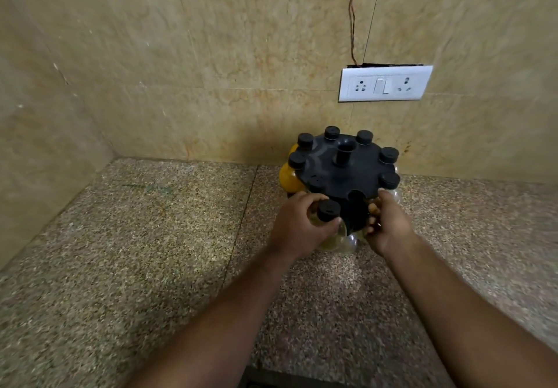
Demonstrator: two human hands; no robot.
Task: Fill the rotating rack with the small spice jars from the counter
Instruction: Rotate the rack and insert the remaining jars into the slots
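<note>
At the front of the rack (344,167), our left hand (302,227) holds a jar (327,211) standing up. An open slot (357,197) waits just right of it. Our right hand (388,224) curls on the rack's edge to steady it.

black rack (338,170), black-capped jars, one yellow jar (288,178), speckled brown counter (151,252), white switchboard (385,83)
</note>
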